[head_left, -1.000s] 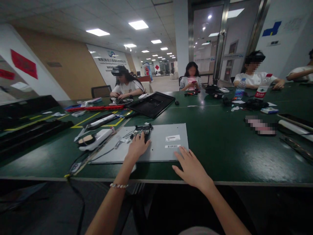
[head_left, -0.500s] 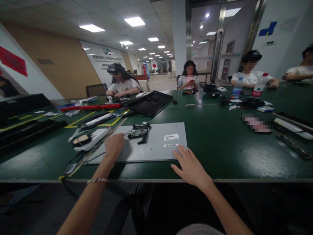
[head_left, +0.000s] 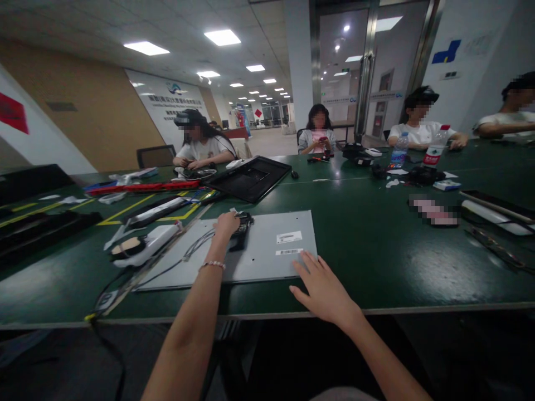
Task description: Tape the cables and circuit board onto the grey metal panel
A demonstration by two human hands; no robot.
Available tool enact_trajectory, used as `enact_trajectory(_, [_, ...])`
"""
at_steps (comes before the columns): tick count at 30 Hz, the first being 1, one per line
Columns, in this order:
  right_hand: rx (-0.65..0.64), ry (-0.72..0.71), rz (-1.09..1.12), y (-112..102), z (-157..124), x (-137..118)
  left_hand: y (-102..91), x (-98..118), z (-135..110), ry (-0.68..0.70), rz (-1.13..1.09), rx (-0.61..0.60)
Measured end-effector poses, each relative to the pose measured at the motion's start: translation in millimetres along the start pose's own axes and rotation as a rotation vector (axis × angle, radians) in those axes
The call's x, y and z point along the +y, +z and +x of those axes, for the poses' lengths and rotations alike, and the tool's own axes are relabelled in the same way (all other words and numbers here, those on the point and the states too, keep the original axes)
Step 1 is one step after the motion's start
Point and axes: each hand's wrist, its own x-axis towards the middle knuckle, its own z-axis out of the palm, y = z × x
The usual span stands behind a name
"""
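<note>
A grey metal panel [head_left: 267,253] with white barcode labels lies flat on the green table [head_left: 376,250] in front of me. A small circuit board [head_left: 242,224] with a black bracket sits at the panel's far edge. My left hand [head_left: 225,224] reaches over to it with fingers curled on the board. My right hand [head_left: 320,284] lies flat and open on the panel's near right corner. A bead bracelet [head_left: 212,265] is on my left wrist.
A white tool [head_left: 142,245] and loose cables lie left of the panel. A black monitor shell [head_left: 251,178] rests beyond it. Several other people sit at the far side. Bottles [head_left: 399,150], black parts and long strips [head_left: 497,214] are spread at right.
My left hand pulled back to the panel's left, then reached forward again onto the circuit board. My right hand stayed on the panel corner. The view shifted slightly.
</note>
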Motion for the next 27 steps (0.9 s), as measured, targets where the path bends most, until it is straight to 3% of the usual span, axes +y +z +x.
enact_trajectory(7, [-0.001,0.005,0.012,-4.5,-1.6,0.0,-9.9,-25.2,-15.1,-0.032,-0.051,0.287])
enact_trajectory(9, [-0.005,0.022,0.007,-5.1,-1.4,-0.5,-14.0,-28.3,-18.3,-0.075,-0.037,0.261])
enact_trajectory(13, [-0.003,0.063,-0.021,-4.0,-1.5,-1.9,-14.4,-31.1,-19.6,-0.151,0.008,0.044])
enact_trajectory(15, [-0.001,0.083,-0.032,-4.6,-2.7,-2.0,-12.8,-31.0,-19.9,-0.174,0.009,0.006])
enact_trajectory(24, [0.011,0.178,-0.097,-14.5,-17.6,12.2,-10.1,-20.6,-28.8,-0.145,-0.019,0.114])
enact_trajectory(27, [0.017,0.205,-0.119,-15.4,-23.7,20.0,-8.7,-18.8,-31.5,-0.205,-0.007,0.135])
